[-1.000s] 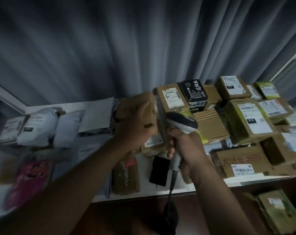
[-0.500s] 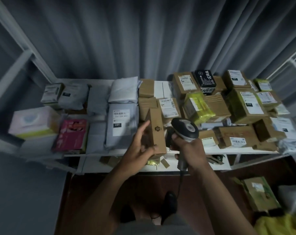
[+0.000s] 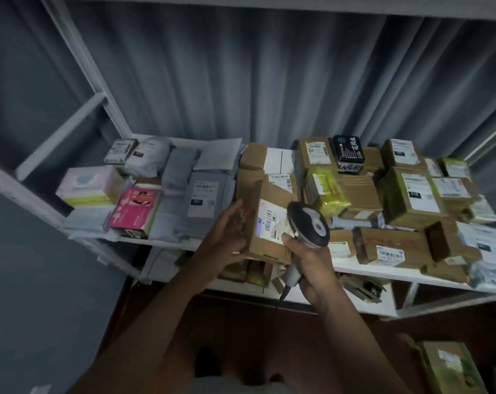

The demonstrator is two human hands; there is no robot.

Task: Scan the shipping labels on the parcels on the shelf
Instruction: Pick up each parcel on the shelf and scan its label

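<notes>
At shelf front | right hand (image 3: pixel 312 268) grips barcode scanner (image 3: pixel 309 227) | left hand (image 3: pixel 229 237) holds cardboard parcel (image 3: pixel 265 223), now turned label (image 3: pixel 271 223) up under scanner head, between both hands | beyond: parcels crowd white shelf (image 3: pixel 383 273)

— How many scanners did you see?
— One scanner (image 3: pixel 309 228), and two hands: the left hand (image 3: pixel 226 237) and the right hand (image 3: pixel 312 265).
— And the odd parcels?
— One pink box (image 3: pixel 135 209), one black box (image 3: pixel 348 155), one yellow-green packet (image 3: pixel 326 191).
</notes>
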